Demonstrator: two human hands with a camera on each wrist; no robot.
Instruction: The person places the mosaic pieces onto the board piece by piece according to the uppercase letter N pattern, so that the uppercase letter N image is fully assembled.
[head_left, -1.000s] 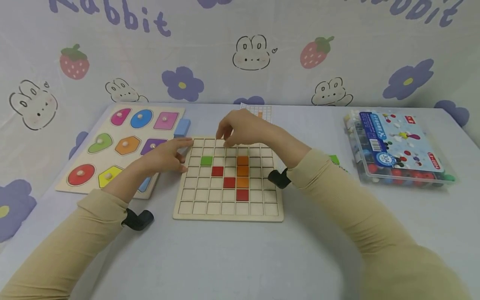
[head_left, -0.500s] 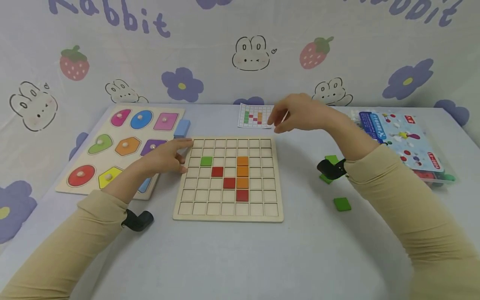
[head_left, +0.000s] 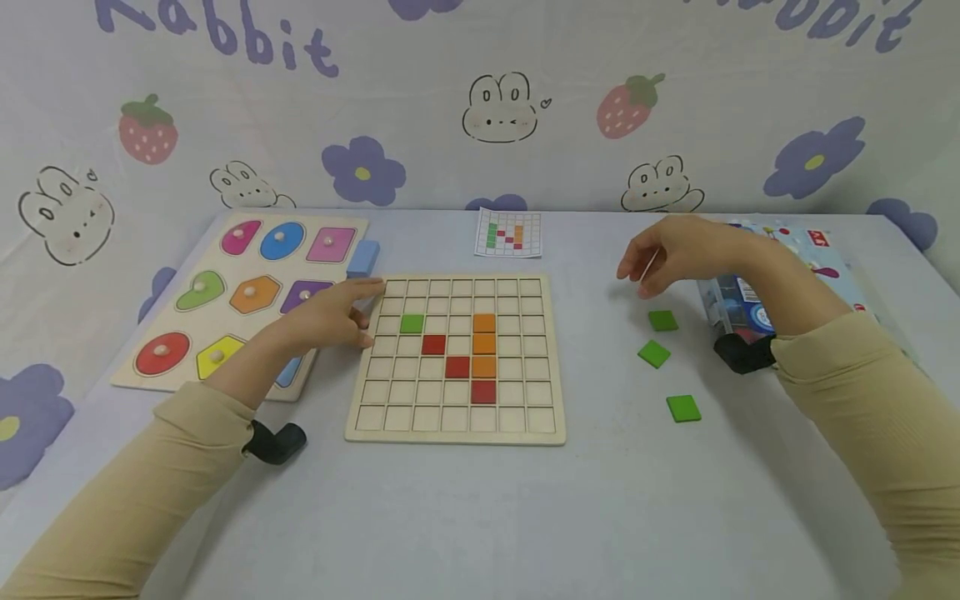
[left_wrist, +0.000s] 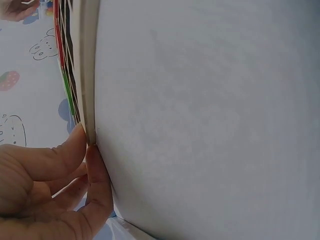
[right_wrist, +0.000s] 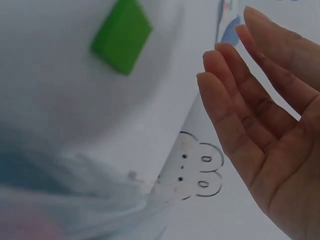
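On the table lies a wooden grid board bearing a green tile, several red and orange tiles. My left hand touches its left edge, index finger at the far corner and thumb lower down; the left wrist view shows the fingertips against the board's edge. Right of the board, my right hand hovers with loosely bent fingers and nothing between them. Closest to it is a loose green tile, with a second green tile and a third green tile nearer the front.
A printed pattern card lies behind the board. At the left are a knobbed shape puzzle and a blue block. A plastic box of coloured balls stands partly behind my right forearm.
My right hand has moved from above the board's far side rightwards to near the loose green tiles, uncovering the pattern card. The left hand has stayed at the board's edge.
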